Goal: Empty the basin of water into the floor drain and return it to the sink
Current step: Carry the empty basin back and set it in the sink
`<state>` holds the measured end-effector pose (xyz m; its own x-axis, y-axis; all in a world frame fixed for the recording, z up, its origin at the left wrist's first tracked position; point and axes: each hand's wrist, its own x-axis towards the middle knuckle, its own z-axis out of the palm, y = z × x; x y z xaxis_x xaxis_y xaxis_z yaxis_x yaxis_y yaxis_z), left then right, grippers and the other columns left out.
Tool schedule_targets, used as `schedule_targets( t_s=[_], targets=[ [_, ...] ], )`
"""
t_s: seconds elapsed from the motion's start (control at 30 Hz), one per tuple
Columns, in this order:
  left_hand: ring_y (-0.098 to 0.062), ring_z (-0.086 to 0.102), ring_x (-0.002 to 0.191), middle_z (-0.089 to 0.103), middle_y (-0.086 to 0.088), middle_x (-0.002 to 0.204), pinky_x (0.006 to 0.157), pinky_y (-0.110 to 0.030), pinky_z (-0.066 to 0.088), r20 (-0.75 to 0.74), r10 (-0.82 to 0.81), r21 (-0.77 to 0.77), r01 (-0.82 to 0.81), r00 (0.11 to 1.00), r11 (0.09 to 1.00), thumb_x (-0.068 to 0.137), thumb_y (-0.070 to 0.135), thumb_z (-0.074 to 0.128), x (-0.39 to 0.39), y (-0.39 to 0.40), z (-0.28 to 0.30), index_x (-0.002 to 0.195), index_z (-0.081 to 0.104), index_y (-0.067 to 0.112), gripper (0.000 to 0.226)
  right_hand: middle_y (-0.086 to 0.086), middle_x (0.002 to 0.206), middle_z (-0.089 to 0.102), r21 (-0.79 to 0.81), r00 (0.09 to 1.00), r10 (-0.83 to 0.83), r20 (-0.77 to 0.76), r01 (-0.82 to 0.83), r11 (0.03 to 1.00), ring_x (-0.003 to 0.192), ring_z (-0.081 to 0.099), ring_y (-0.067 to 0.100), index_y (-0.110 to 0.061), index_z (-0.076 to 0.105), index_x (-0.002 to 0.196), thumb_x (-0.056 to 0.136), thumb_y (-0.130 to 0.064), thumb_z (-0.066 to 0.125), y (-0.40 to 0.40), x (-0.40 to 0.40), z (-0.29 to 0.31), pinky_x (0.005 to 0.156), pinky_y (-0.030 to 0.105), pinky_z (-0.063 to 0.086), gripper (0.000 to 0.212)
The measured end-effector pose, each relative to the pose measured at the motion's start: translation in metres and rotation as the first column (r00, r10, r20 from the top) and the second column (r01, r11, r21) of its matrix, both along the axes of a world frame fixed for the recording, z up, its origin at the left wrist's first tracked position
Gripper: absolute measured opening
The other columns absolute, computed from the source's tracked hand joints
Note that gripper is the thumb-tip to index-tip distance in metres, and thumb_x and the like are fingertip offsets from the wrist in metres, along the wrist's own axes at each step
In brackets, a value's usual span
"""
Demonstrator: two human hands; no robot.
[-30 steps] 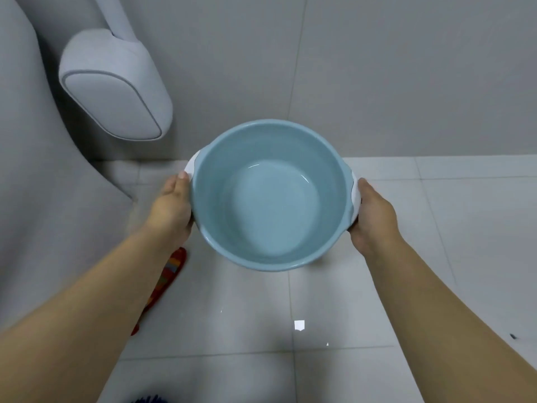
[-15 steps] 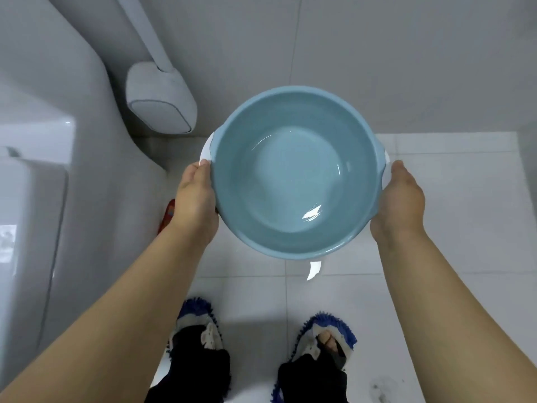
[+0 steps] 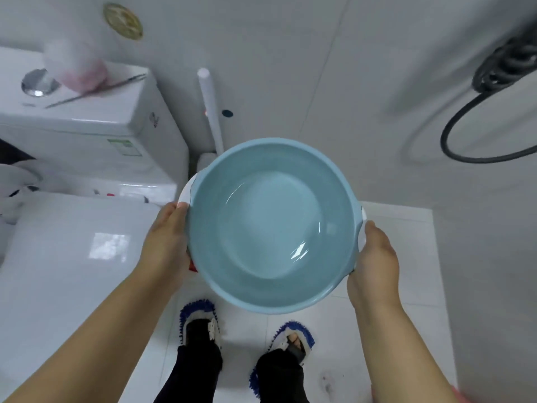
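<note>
Two hands are carrying the blue basin (image 3: 273,225) level at centre frame, above the white floor tiles (image 3: 401,257). Only a thin film of water seems to be sitting inside (glints low in the bowl), so the emptying is probably done; returning it to the sink is what remains. The left hand (image 3: 167,242) and right hand (image 3: 374,263) are each gripping a side handle.

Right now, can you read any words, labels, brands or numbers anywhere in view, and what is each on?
No text can be read.
Green-and-white sticker on the toilet tank: too blurred.
Small dark mark on the tank's corner: too small.
Gold round emblem on the wall: blurred, no legible characters.
</note>
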<state>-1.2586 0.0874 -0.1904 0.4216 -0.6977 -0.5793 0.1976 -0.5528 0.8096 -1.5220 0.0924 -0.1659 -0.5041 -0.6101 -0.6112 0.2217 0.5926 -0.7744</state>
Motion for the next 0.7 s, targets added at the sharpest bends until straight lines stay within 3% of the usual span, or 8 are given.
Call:
schedule_targets(
  t_s=[0.1, 0.13, 0.17, 0.2, 0.23, 0.33, 0.5, 0.7],
  targets=[
    [-0.018, 0.053, 0.066, 0.060, 0.001, 0.078, 0.059, -0.030, 0.041, -0.041, 0.025, -0.039, -0.026, 0.999, 0.999, 0.100, 0.034, 0.047, 0.022, 0.005, 0.061, 0.086, 0.060, 0.019, 0.025, 0.007, 0.126, 0.052, -0.025, 0.999, 0.023, 0.042, -0.022, 0.999, 0.115, 0.023, 0.009, 0.000, 0.057, 0.110, 0.103, -0.029, 0.046, 0.004, 0.019, 0.054, 0.106, 0.044, 0.043, 0.032],
    [-0.017, 0.053, 0.068, 0.060, 0.001, 0.077, 0.061, -0.031, 0.041, -0.039, 0.039, -0.052, -0.041, 0.998, 0.998, 0.097, 0.035, 0.050, 0.033, 0.007, 0.084, 0.085, 0.060, 0.017, 0.024, 0.007, 0.122, 0.057, -0.033, 0.997, 0.051, 0.058, -0.049, 0.998, 0.081, 0.057, 0.015, -0.007, 0.061, 0.097, 0.102, -0.029, 0.047, 0.003, 0.028, 0.073, 0.105, 0.045, 0.044, 0.027],
    [-0.019, 0.051, 0.071, 0.058, 0.000, 0.077, 0.064, -0.033, 0.038, -0.031, 0.045, -0.069, -0.047, 0.998, 0.996, 0.093, 0.036, 0.052, 0.043, 0.009, 0.103, 0.082, 0.059, 0.015, 0.025, 0.011, 0.115, 0.061, -0.051, 0.995, 0.076, 0.065, -0.073, 0.996, 0.125, 0.046, 0.026, -0.010, 0.060, 0.090, 0.101, -0.029, 0.048, 0.001, 0.035, 0.088, 0.101, 0.042, 0.046, 0.025],
    [-0.021, 0.048, 0.072, 0.057, 0.000, 0.074, 0.065, -0.035, 0.035, -0.024, 0.065, -0.085, -0.066, 0.998, 0.994, 0.091, 0.035, 0.053, 0.051, 0.011, 0.119, 0.077, 0.059, 0.017, 0.023, 0.012, 0.102, 0.066, -0.072, 0.993, 0.098, 0.065, -0.093, 0.993, 0.086, 0.038, 0.001, -0.013, 0.060, 0.084, 0.100, -0.029, 0.049, -0.001, 0.043, 0.103, 0.095, 0.039, 0.048, 0.025],
    [-0.021, 0.046, 0.070, 0.056, 0.002, 0.069, 0.063, -0.034, 0.033, -0.014, 0.098, -0.099, -0.099, 0.995, 0.990, 0.092, 0.032, 0.053, 0.059, 0.013, 0.134, 0.073, 0.058, 0.019, 0.023, 0.002, 0.087, 0.069, -0.092, 0.990, 0.128, 0.061, -0.122, 0.988, 0.086, 0.060, 0.013, -0.019, 0.063, 0.080, 0.099, -0.028, 0.049, -0.004, 0.050, 0.116, 0.090, 0.036, 0.047, 0.026],
    [-0.014, 0.055, 0.062, 0.062, 0.009, 0.063, 0.059, -0.028, 0.038, -0.014, 0.228, -0.144, -0.227, 0.974, 0.963, 0.101, 0.023, 0.049, 0.081, 0.026, 0.175, 0.081, 0.059, 0.020, 0.023, -0.018, 0.069, 0.060, -0.140, 0.974, 0.211, 0.079, -0.199, 0.970, 0.075, 0.055, 0.008, -0.029, 0.065, 0.079, 0.099, -0.025, 0.048, -0.012, 0.079, 0.152, 0.083, 0.033, 0.045, 0.026],
    [-0.019, 0.058, 0.074, 0.068, 0.003, 0.074, 0.068, -0.033, 0.043, -0.026, 0.423, -0.174, -0.421, 0.906, 0.890, 0.099, 0.023, 0.050, 0.122, 0.072, 0.221, 0.086, 0.061, 0.017, 0.019, -0.010, 0.086, 0.069, -0.205, 0.912, 0.394, 0.110, -0.367, 0.907, 0.090, 0.064, 0.016, -0.013, 0.058, 0.089, 0.102, -0.022, 0.047, -0.019, 0.127, 0.199, 0.080, 0.030, 0.048, 0.020],
    [-0.021, 0.061, 0.083, 0.067, -0.006, 0.096, 0.078, -0.038, 0.045, -0.015, 0.630, -0.221, -0.617, 0.777, 0.756, 0.101, 0.023, 0.047, 0.179, 0.143, 0.271, 0.090, 0.064, 0.018, 0.021, -0.008, 0.107, 0.073, -0.273, 0.741, 0.656, 0.144, -0.608, 0.746, 0.099, 0.070, 0.020, -0.046, 0.073, 0.086, 0.090, -0.044, 0.056, -0.011, 0.216, 0.235, 0.092, 0.048, 0.056, 0.017]
  ],
)
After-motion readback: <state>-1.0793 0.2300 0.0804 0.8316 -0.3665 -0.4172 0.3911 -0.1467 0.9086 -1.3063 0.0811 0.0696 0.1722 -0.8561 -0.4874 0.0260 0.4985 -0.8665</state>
